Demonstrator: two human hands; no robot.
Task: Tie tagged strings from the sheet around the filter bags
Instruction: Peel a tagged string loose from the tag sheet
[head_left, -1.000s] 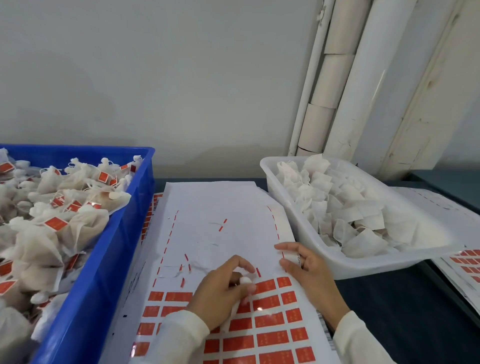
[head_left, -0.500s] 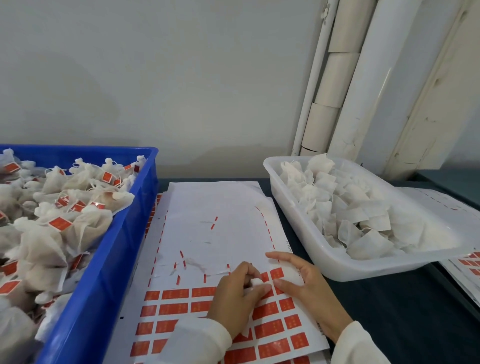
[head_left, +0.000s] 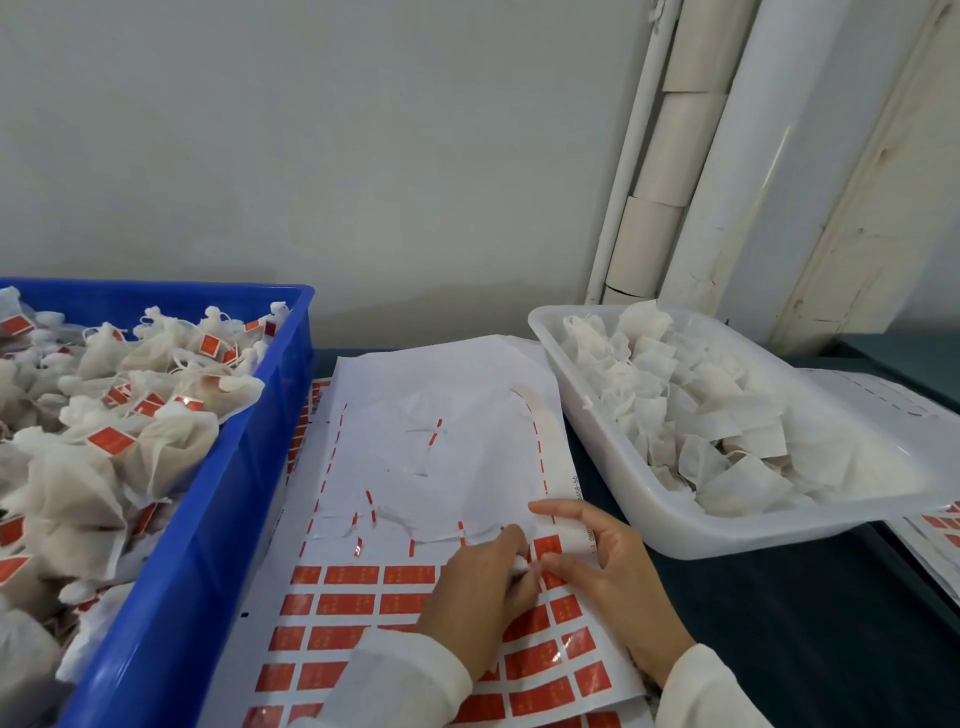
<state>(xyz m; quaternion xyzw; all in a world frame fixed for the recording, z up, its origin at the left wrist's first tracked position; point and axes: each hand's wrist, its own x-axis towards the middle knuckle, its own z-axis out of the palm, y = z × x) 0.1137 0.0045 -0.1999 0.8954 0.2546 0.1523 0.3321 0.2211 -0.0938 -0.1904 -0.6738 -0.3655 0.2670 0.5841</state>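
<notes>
We judge we should peel slowly; our left hand (head_left: 480, 582) grips a small white bundle while our right hand (head_left: 597, 566), fingers loosely spread, steadies the sheet (head_left: 452, 415) beside the next red tag (head_left: 547, 546).

Soft even indoor light, faint shadows, mild wide-angle edge bending, slight blur
</notes>
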